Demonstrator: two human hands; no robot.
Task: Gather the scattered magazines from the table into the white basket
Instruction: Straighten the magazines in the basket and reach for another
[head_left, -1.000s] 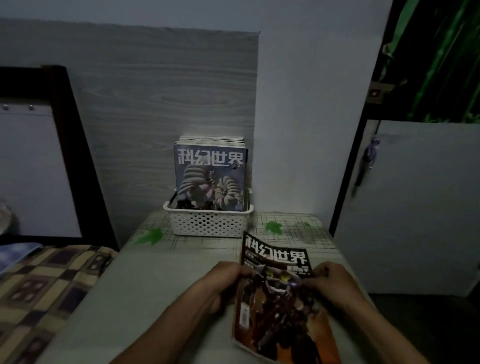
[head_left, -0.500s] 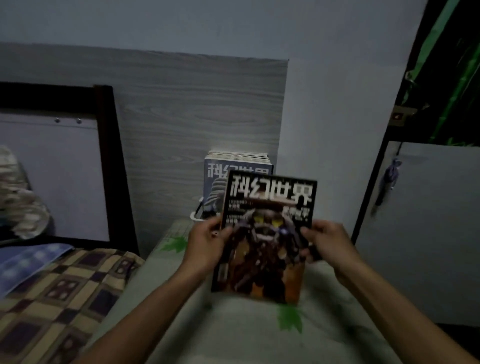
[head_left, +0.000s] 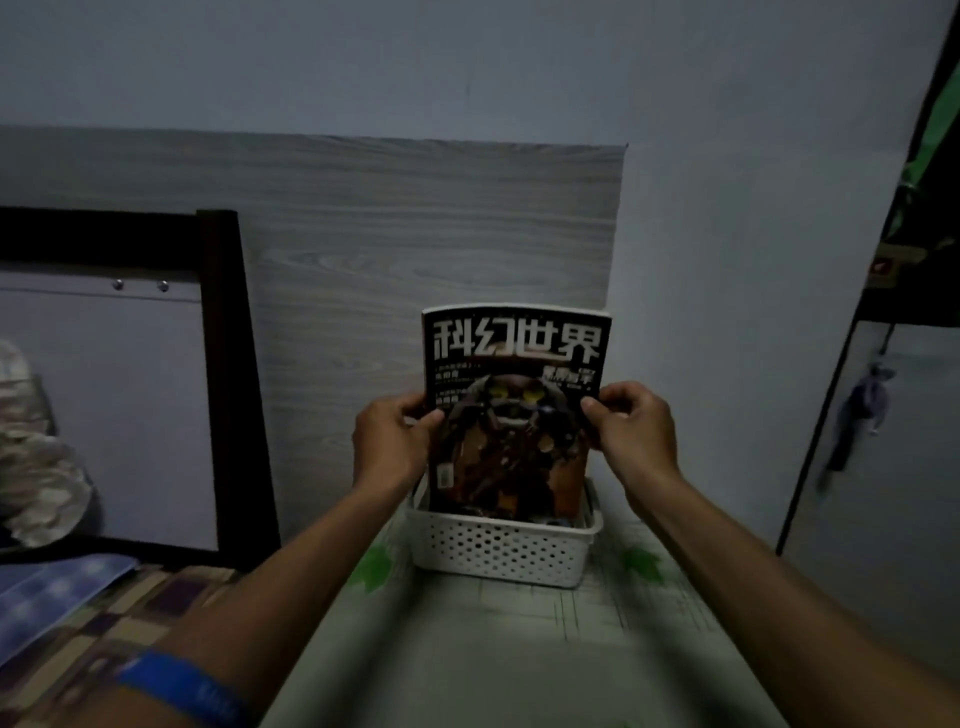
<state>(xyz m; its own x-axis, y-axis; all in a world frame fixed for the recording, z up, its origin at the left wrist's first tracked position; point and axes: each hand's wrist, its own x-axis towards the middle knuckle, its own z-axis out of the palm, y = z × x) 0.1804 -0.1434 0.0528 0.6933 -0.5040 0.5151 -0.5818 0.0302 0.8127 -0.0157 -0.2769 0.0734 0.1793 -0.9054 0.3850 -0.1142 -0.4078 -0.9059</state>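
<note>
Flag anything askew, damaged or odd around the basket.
Nothing stands out. The magazine stands upright with its lower edge inside the white basket, held at its side edges by the left hand and right hand. The cover looks intact; the dim light hides fine damage.

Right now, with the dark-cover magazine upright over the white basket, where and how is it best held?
By its two long side edges at about mid-height, one hand from each side. The magazine stands upright with its lower edge inside the white basket, so the sides stay free. The left hand and right hand already pinch there, thumbs on the cover, which probably keeps it from flopping.
</note>
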